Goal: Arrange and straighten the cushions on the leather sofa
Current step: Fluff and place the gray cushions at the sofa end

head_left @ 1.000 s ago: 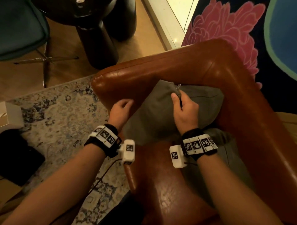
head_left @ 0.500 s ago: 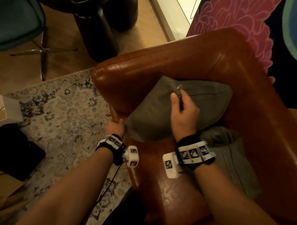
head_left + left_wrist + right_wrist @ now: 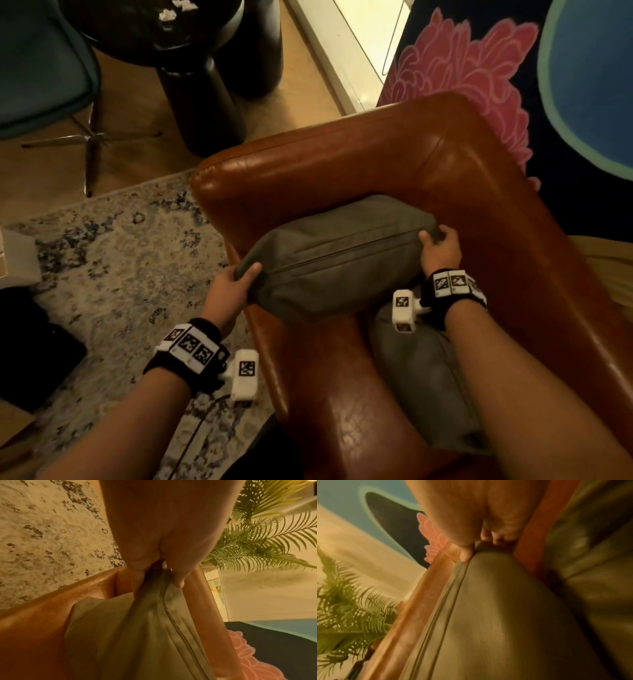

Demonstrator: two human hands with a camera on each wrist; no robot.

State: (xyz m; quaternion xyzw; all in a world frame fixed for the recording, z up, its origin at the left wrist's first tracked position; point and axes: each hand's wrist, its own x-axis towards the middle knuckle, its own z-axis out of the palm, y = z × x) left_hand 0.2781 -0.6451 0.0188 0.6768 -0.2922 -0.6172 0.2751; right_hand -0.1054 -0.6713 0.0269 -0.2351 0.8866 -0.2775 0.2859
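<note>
An olive-grey cushion (image 3: 339, 253) is held edge-up in the corner of the brown leather sofa (image 3: 342, 164), its zip seam facing me. My left hand (image 3: 236, 281) pinches its left corner; in the left wrist view thumb and fingers (image 3: 178, 582) clamp the fabric (image 3: 150, 622). My right hand (image 3: 440, 248) grips the right corner, the thumb (image 3: 466, 555) pressed on the seam of the cushion (image 3: 505, 615). A second grey cushion (image 3: 421, 377) lies flat on the seat under my right forearm.
A patterned rug (image 3: 113, 260) covers the floor left of the sofa. A black round table (image 3: 205, 85) and a teal chair (image 3: 41, 68) stand beyond the armrest. A dark floral wall panel (image 3: 479, 75) rises behind the backrest. A palm plant (image 3: 257, 534) stands nearby.
The cushion has been turned onto its edge with the zip seam up. My right hand slid from the cushion's middle to its right corner; my left hand now pinches the left corner.
</note>
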